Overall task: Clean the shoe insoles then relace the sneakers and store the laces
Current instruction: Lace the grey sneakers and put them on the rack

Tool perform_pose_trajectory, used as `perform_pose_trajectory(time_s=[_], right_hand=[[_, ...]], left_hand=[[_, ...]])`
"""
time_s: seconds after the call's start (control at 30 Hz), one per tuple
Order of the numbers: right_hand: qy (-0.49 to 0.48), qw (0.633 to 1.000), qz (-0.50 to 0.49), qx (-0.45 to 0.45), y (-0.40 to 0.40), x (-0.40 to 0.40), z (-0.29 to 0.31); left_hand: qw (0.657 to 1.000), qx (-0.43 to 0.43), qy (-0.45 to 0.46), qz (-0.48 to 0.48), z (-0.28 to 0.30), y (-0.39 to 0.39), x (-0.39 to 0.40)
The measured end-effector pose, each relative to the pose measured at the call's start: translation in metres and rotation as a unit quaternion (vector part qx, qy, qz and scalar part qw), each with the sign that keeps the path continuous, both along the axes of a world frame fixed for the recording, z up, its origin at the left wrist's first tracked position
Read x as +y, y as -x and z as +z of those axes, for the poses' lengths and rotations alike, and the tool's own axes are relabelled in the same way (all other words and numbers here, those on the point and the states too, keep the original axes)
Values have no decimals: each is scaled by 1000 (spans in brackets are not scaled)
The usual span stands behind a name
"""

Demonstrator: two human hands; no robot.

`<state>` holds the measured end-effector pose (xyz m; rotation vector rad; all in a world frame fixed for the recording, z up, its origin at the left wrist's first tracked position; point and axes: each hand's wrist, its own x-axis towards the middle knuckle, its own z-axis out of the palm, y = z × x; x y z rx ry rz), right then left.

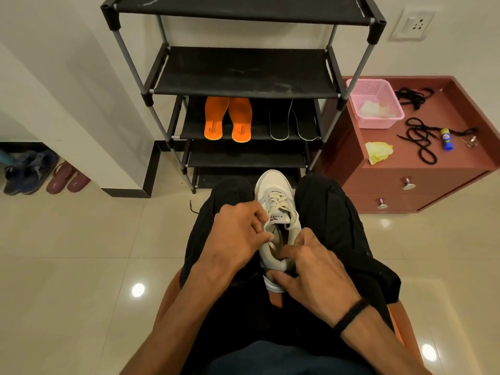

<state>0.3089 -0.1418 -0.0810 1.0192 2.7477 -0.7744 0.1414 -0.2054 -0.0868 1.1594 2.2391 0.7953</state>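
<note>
A white sneaker [276, 190] with cream laces stands between my knees, toe pointing away. My left hand [238, 234] pinches the lace and collar at the shoe's left side near the tongue. My right hand [313, 269] grips the heel, fingers curled into the opening and thumb under the sole. Two orange insoles [228, 119] and two black insoles [292, 121] lie side by side on a middle shelf of the black shoe rack [243, 74]. Black laces [420, 139] lie loose on the pink cabinet [400, 174], more black laces [414, 97] behind them.
On the cabinet stand a pink basket [374, 104], a yellow cloth [377, 151] and a small blue bottle [446, 139]. Slippers and dark shoes [40, 174] sit on the floor at the left under a ledge. A wall socket [414, 24] is at upper right.
</note>
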Motion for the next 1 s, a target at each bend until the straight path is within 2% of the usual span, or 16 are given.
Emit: perform_pose_trajectory(time_s=[0.13, 0.23, 0.3, 0.37, 0.5, 0.63, 0.77, 0.87, 1.0], right_hand=[[12, 1000, -3, 10, 0, 1, -2], [20, 1000, -6, 19, 0, 2, -3], [23, 999, -5, 24, 0, 1, -3], [25, 999, -2, 27, 0, 1, -2], [20, 999, -5, 40, 1, 0, -2], [30, 998, -16, 52, 0, -1, -6], [38, 997, -28, 67, -2, -5, -10], [37, 996, -24, 83, -2, -5, -13], [28, 991, -40, 127, -3, 7, -10]], left_hand=[[992, 111, 47, -20, -5, -15, 7], [969, 230, 72, -54, -5, -24, 10], [955, 277, 89, -50, -3, -26, 13], [949, 299, 96, -32, -2, -26, 16], [940, 338, -34, -39, -9, -25, 20], [929, 363, 6, -79, -20, -26, 26], [917, 375, -61, -124, -17, -19, 40], [906, 383, -68, -165, -6, -11, 50], [908, 387, -68, -144, -1, -2, 62]])
